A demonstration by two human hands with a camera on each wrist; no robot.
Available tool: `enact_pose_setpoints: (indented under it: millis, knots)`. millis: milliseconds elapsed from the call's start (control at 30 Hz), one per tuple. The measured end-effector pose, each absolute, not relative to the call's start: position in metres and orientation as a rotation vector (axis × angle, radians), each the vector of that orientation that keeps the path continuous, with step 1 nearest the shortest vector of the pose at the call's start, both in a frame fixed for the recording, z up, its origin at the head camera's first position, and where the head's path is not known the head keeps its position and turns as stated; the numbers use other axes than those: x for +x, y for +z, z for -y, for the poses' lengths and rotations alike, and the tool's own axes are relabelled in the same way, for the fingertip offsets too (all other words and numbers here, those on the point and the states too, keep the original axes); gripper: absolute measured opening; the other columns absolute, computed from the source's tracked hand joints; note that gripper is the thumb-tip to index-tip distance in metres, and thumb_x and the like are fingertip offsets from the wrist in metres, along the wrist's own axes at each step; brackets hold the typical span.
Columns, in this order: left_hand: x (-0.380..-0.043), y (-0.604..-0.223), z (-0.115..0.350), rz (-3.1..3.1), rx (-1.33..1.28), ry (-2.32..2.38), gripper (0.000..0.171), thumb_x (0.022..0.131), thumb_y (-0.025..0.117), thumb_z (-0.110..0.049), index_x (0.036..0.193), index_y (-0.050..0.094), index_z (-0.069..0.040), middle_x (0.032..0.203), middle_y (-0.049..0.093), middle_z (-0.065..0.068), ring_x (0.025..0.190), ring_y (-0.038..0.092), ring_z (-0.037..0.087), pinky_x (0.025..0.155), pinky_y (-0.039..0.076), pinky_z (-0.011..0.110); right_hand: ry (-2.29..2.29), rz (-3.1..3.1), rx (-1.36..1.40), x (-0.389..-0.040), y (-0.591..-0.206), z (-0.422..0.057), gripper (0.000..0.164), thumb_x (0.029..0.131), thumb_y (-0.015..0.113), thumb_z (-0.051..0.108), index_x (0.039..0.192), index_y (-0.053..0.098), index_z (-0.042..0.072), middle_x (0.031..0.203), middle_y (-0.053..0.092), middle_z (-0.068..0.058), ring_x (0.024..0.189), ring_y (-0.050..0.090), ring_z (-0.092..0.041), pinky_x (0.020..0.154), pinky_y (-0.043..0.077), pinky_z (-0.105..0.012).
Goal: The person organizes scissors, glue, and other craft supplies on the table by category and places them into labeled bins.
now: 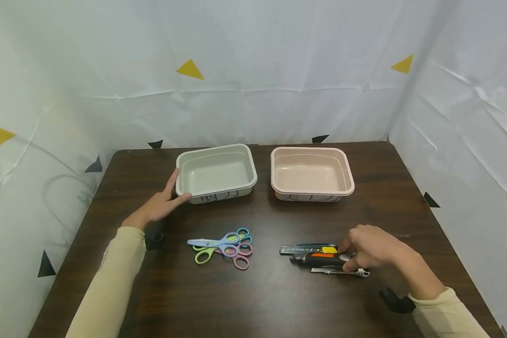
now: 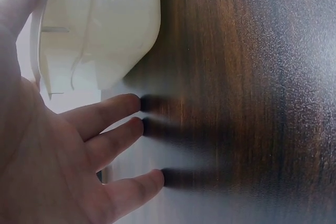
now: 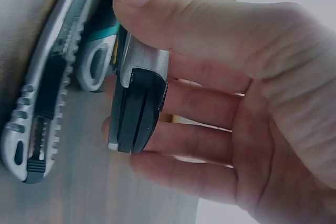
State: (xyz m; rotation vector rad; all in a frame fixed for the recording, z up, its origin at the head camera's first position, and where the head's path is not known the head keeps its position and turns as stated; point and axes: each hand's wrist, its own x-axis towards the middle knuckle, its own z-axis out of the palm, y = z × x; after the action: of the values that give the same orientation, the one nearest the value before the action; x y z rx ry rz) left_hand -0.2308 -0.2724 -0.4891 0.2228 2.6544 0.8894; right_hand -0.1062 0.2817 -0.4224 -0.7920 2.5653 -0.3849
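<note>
At the right, my right hand (image 1: 373,246) pinches the end of a black box cutter with an orange mark (image 1: 321,258), thumb on one side and fingers on the other. Close beside it on the table lie a cutter with a yellow slider (image 1: 329,249) and a slim silver cutter (image 3: 37,108). My left hand (image 1: 158,206) touches the left end of a grey-green basin (image 1: 219,173), its thumb at the front corner. In the left wrist view the other fingers (image 2: 113,140) stretch out below the basin's wall, over the wood.
A pink basin (image 1: 312,193) stands right of the green one, both with black writing on their fronts. Several scissors with blue (image 1: 213,242), green and pink handles lie piled at centre left. White sheeting (image 1: 253,112) encloses the back and sides of the brown table (image 1: 236,305).
</note>
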Motion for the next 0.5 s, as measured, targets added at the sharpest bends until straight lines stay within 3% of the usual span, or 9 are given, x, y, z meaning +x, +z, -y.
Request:
enact_pose_setpoints:
  millis: [167,500]
  knots:
    - [-0.230,-0.491,0.273,-2.652,0.216,0.902,0.089,0.091,0.043,-0.073,0.146,-0.023,-0.053,0.155,0.024,0.030,0.127,0.040,0.057,0.094,0.035,0.072,-0.457,-2.635,-0.829,-0.110,-0.416,-0.279,0.033,0.073,0.086,0.037,0.098,0.079,0.017,0.086,0.069,0.016,0.066,0.057,0.000,0.060,0.048,-0.029]
    - [-0.228,-0.490,0.272,-2.656,0.218,0.887,0.089,0.092,0.043,-0.072,0.147,-0.024,-0.051,0.154,0.023,0.031,0.127,0.041,0.057,0.094,0.036,0.071,-0.580,-2.885,-0.754,-0.138,-0.404,-0.276,0.034,0.076,0.085,0.033,0.105,0.078,0.015,0.094,0.070,0.008,0.066,0.055,-0.006,0.060,0.046,-0.030]
